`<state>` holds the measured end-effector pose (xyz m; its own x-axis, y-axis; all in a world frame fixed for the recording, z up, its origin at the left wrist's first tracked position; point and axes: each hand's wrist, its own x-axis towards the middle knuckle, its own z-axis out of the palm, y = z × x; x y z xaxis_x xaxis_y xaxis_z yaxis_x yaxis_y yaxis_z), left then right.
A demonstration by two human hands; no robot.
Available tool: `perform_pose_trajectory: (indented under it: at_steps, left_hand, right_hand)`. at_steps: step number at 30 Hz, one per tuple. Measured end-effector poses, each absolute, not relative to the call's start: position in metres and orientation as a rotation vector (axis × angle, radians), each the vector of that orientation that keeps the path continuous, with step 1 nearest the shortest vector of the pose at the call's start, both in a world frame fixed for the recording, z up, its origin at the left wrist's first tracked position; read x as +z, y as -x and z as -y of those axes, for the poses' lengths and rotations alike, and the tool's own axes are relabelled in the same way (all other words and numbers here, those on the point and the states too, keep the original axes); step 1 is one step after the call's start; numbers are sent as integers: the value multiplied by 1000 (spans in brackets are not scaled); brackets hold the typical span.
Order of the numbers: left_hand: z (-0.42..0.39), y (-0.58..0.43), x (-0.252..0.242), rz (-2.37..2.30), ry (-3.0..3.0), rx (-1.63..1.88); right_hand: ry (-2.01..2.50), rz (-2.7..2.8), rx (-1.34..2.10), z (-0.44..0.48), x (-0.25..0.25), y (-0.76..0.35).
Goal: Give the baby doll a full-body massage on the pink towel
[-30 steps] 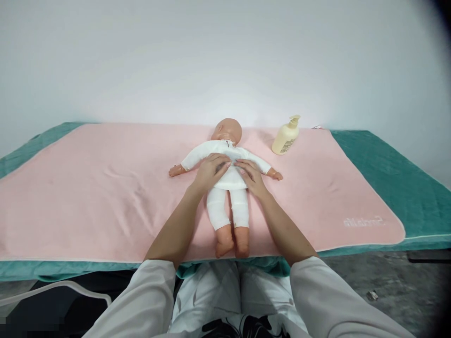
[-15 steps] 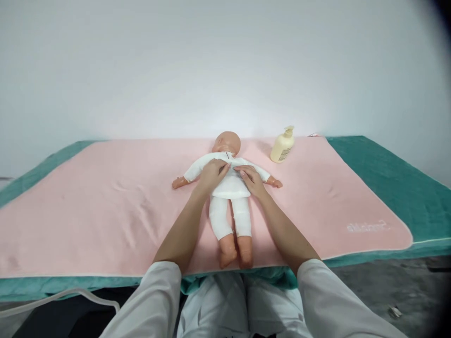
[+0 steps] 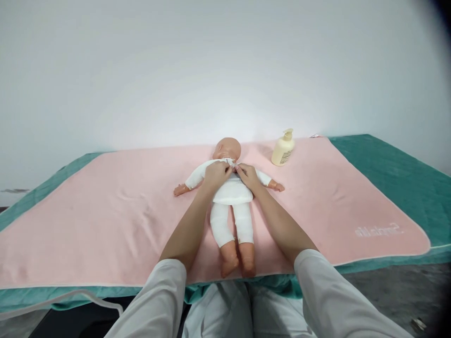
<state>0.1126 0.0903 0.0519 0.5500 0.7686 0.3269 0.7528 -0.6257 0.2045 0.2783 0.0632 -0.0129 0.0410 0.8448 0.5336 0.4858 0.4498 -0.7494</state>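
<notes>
A baby doll [image 3: 227, 149] lies on its back on a pink blanket, head toward the wall, arms spread and feet toward me. It wears a white top [image 3: 232, 191] and white pants [image 3: 220, 223]; its bare hands and feet show. Both my hands meet at the top's neckline on the upper chest. My left hand [image 3: 217, 173] has its fingers closed on the cloth there. Opposite it, my right hand [image 3: 247, 175] pinches the same neckline area. The doll's chest shows a little between them, and my fingertips partly hide what they grip.
A cream pump bottle [image 3: 283, 150] stands upright right of the doll's head. The pink blanket [image 3: 105, 211] lies over a teal cover [image 3: 394, 169]. A white wall [image 3: 225, 70] rises behind. A pale tube or cable [image 3: 84, 293] hangs at the front left edge.
My fingers have moved up from the chest to the neckline and closed on the cloth there. My right hand was more spread before. The view has shifted slightly.
</notes>
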Motion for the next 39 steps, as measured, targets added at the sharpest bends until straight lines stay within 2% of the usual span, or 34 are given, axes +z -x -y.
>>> perform_pose_trajectory:
  at_steps: [6, 13, 26, 39]
  left_hand:
    - [-90, -109, 46, -1305, -2748, 674]
    - [-94, -101, 45, -1233, -2672, 997]
    - [-96, -102, 46, -1313, -2777, 716]
    - [-94, -101, 43, -1141, -2719, 871]
  right_hand:
    - [1164, 1618, 446, -57, -9, -277]
    - [1105, 1538, 340, -51, -6, -275]
    - [1228, 1700, 271, -55, -12, -276]
    - [1185, 1671, 322, -52, -11, -275]
